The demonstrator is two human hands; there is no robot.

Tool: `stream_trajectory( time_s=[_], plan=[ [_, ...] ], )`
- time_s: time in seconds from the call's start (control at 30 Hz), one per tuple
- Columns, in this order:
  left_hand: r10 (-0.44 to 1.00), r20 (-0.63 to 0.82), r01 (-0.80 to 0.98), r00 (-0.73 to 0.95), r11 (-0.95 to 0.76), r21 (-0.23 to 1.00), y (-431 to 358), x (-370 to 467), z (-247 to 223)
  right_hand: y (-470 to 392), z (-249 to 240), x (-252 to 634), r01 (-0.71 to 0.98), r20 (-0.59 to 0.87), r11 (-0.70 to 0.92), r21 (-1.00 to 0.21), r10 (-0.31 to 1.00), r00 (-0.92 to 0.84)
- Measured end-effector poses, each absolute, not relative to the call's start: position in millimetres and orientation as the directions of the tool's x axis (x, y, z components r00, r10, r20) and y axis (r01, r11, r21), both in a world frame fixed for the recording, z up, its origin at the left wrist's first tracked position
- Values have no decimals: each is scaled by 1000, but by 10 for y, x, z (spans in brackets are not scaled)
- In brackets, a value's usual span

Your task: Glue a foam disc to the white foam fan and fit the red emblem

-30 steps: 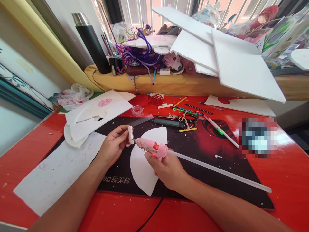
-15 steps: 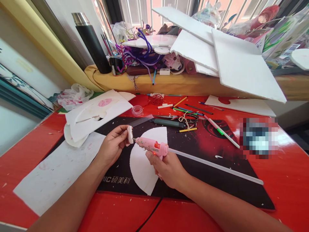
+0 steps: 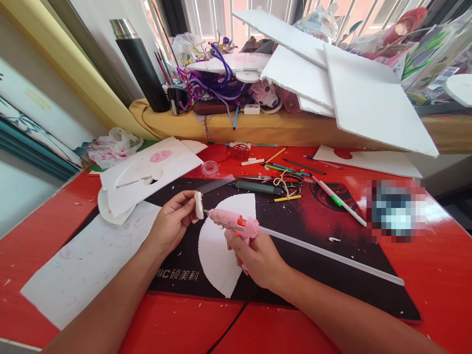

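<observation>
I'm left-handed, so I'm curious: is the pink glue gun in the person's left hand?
No, the right hand grips the pink glue gun, while the left hand holds a small white piece.

Single head-worn view, facing forward and down, red desk [image 3: 177, 319] close below, barred window [image 3: 217, 19] beyond

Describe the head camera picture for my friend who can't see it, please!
The right hand holds a pink glue gun up to a small white piece pinched in the left hand. A white, curved cutout lies beneath them on a black mat, with scissors beyond.
</observation>
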State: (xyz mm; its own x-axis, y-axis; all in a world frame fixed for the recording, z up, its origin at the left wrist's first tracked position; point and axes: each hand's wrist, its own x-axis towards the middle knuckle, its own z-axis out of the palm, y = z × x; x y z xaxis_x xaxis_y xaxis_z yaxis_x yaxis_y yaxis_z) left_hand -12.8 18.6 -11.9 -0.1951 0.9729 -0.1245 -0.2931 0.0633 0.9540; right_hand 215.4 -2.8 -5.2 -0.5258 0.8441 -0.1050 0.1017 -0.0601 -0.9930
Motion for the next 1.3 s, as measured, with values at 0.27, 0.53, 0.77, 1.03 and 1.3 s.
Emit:
stream_trajectory(
  time_s=[0.27,0.53,0.77,1.03,1.3],
  plan=[
    [974,-121,-280,-190,64,958,183,-128,-120,-39,-14,2146,121,-104,-51,-991,865,-490],
    [974,-127,-287,-189,69,955,190,-118,-116,-43,73,2133,118,-97,-42,-992,855,-509],
    [974,-117,-295,-192,56,954,197,-115,-124,-47,82,2128,128,-90,-30,-991,860,-503],
    [973,-121,-303,-196,57,951,189,-112,-108,-48,121,2131,129,-99,-39,-991,857,-506],
    [973,-125,-312,-194,60,948,188,-103,-104,-50,112,2124,121,-110,-56,-991,857,-503]
  ],
)
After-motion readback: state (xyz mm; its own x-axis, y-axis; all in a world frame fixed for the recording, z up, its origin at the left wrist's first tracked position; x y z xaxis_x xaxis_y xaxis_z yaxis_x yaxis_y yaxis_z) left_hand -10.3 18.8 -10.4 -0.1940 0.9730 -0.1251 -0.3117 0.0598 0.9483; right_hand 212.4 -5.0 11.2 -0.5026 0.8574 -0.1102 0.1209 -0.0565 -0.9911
